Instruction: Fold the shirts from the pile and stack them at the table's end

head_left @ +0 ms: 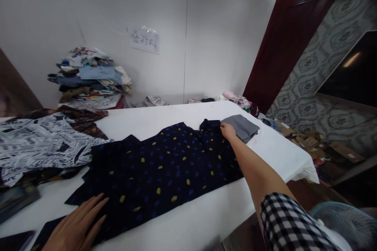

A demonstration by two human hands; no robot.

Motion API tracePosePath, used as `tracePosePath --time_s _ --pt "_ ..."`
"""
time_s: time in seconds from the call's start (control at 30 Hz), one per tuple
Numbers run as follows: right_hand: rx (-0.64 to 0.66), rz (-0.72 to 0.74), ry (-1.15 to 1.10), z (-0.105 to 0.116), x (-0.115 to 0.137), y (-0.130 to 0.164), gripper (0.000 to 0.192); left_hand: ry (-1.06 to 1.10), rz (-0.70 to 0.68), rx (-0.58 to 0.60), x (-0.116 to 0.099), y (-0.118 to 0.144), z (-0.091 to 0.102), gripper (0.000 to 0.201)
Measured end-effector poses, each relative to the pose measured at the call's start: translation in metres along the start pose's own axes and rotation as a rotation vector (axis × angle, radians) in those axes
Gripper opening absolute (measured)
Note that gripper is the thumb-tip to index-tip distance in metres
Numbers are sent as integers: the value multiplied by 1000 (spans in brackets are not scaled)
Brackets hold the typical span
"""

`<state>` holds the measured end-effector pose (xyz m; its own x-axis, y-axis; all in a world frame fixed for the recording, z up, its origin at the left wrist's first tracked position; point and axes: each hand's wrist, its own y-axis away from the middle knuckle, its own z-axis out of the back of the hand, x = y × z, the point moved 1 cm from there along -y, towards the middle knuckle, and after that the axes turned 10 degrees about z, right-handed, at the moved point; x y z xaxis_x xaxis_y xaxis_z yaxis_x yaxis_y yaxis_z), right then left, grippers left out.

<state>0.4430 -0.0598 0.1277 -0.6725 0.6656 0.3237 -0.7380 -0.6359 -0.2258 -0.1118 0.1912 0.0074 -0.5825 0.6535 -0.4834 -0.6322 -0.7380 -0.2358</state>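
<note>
My left hand [77, 225] lies flat, fingers spread, on the dark dotted shirt [159, 172] spread across the bench [206, 215]; my right hand [227, 130] pinches its collar beside a grey folded cloth [242, 126]. Bare bench runs along the near edge; the wall sign's [145, 40] handwriting I cannot read.

shirt [165, 164]: navy, blue-yellow dots | cloth [243, 126]: grey | table [182, 219]: white

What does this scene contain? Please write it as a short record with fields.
left hand: left hand lies flat on the near end of the dark dotted shirt
right hand: right hand reaches to the shirt's far end, at the collar
beside right hand: folded grey cloth
surface: white table
left side: black-and-white patterned garment
background: pile of clothes, paper sign on the wall
</note>
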Motion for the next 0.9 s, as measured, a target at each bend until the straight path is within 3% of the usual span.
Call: tracePosePath --time_s 0.1,0.17,0.23,0.33,0.37,0.43,0.53,0.57,0.67,0.77,0.83,0.9 --pt "-111 9 -21 24 12 -6 33 43 -37 -147 -25 -9 12 52" --pt "-252 95 -86 48 27 -5 31 108 -63 -183 -55 -15 20 41" --pt "-434 250 -174 74 48 6 27 231 -58 -123 -96 -21 25 29" --pt "-629 556 -254 103 90 45 20 397 -23 59 -167 -31 21 28" --pt "-638 681 -268 106 105 63 18 437 -27 137 -189 -34 18 33" --pt "-566 976 -283 101 136 104 15 477 -47 173 -229 -42 10 49" --pt "-302 1380 -247 74 170 166 22 475 -225 153 -267 -47 -5 72" --pt "-239 1413 -227 65 175 184 25 470 -302 184 -273 -47 -11 71" --pt "-162 1289 -322 47 166 221 20 498 -352 351 -278 -39 -26 41" --pt "-252 979 -565 41 123 231 29 632 -17 350 -272 -34 -28 18" --pt "-360 689 -624 37 83 226 26 771 269 268 -270 -36 -22 23" --pt "-391 433 -584 30 44 214 21 934 443 230 -274 -42 -13 31"
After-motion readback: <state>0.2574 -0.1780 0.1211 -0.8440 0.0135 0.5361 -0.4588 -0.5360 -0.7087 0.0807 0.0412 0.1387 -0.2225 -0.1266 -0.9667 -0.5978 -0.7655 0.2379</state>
